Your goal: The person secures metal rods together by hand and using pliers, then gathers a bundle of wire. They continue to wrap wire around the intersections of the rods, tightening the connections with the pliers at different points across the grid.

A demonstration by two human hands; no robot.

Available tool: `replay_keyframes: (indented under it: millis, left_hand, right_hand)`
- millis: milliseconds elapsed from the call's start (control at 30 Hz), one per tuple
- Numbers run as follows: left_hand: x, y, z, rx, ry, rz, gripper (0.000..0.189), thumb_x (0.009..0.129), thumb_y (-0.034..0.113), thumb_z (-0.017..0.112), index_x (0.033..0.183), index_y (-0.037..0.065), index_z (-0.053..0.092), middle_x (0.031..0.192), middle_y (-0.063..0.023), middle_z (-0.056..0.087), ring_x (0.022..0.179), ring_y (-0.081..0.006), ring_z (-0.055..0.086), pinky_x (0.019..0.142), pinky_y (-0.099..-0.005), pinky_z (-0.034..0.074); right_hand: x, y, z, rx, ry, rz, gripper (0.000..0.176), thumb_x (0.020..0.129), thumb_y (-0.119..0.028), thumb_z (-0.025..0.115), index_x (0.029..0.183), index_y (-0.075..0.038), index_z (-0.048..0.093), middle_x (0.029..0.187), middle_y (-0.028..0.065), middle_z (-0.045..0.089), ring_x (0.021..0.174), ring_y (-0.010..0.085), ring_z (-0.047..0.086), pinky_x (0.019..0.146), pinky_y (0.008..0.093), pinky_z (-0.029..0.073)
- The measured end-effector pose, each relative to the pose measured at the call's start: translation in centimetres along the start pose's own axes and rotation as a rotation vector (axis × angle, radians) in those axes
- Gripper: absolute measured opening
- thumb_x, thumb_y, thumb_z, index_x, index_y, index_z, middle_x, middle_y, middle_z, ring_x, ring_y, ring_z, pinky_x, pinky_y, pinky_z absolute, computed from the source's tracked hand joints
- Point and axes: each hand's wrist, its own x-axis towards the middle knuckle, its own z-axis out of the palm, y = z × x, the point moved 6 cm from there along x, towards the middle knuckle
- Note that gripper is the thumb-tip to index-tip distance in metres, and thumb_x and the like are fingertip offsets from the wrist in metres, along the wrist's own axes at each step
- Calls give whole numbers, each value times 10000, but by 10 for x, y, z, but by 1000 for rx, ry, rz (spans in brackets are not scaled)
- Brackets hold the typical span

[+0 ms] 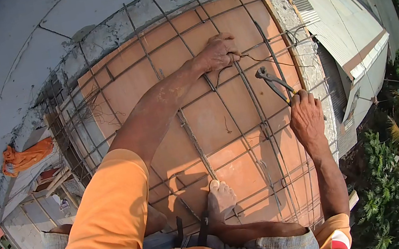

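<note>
My left hand [221, 52] is closed at a crossing of the steel bars, with thin dark wire [254, 56] coming out beside its fingertips. To the right and lower, my right hand [307, 117] grips the handles of metal pincers [276, 84]. Their head points up and left, over the bars and apart from my left hand. The rebar grid [227, 114] lies above orange-brown panels [210, 122]. A loose bit of wire [227, 125] rests on the panel below my left hand. My bare foot [220, 200] stands at the lower middle of the grid.
Rough concrete edging [307, 52] and a wooden strip [281, 30] border the panels on the right. Beyond are corrugated roofs [357, 48] and trees [387, 187] at a lower level. An orange cloth [28, 157] lies at the left, near an opening with timber. Bar ends stick out past the edges.
</note>
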Motion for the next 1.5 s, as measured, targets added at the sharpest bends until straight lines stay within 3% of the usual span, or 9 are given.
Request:
replay_keyframes:
  millis: [167,333,600,700,900,967,1167,1300,1500]
  left_hand:
    - [1,0,1,27,-22,12,194,821,222,686,948,82,730,1042,-124,671,1241,-339,458,1002,-445,387]
    - [1,0,0,26,-18,13,182,819,222,690,935,90,737,1020,-73,681,1238,-321,455,1011,-433,372]
    - [2,-1,1,51,-41,4,180,816,231,686,936,111,745,1004,-63,685,1246,-310,446,1036,-434,337]
    - [2,3,-1,61,-51,-3,176,821,230,680,941,120,747,997,-59,686,1250,-307,444,1040,-437,332]
    - [1,-3,3,99,-13,4,169,833,232,673,937,121,747,989,-51,685,1255,-306,442,1042,-439,326]
    - [-1,-3,4,108,-4,11,169,834,235,674,934,120,747,990,-51,684,1255,-305,442,1042,-439,325]
    - [-3,-10,5,50,43,-1,173,829,234,677,930,110,743,964,-52,681,1238,-319,455,1036,-434,334]
    - [-5,-11,8,66,34,84,172,816,195,684,949,95,728,964,-70,675,1208,-337,479,1014,-444,370]
    - [-16,37,-31,-97,362,-151,294,804,149,665,1078,42,669,998,-154,659,1147,-334,533,956,-419,437]
  right_hand:
    - [34,-1,1,-174,95,-50,162,862,-106,541,985,-6,571,1019,110,474,975,231,487,827,378,387]
    - [56,4,11,-196,-7,5,276,884,-105,518,1116,38,560,1260,178,455,1248,294,411,1077,522,280]
    - [75,18,22,-67,128,-75,378,847,-70,510,1213,21,505,1385,182,403,1345,305,337,1128,569,190]
    - [79,21,24,-84,118,-104,383,841,-61,516,1215,22,498,1383,186,402,1357,302,326,1124,572,197]
    - [84,18,15,-121,217,-210,91,858,-127,533,916,-62,507,1023,112,500,1088,272,497,1025,507,340]
    - [85,18,11,-106,-41,-167,61,861,-102,508,907,-62,507,954,102,516,993,268,523,936,455,403]
    - [88,11,-1,42,-141,-168,146,906,-145,510,902,-1,484,872,163,554,820,292,604,639,412,503]
    - [101,9,-10,1006,-1119,198,333,952,-306,545,913,16,469,736,91,577,538,162,594,461,307,527]
    - [115,8,-26,1081,-1162,325,267,962,-256,540,887,-4,491,701,75,564,544,154,588,442,321,543]
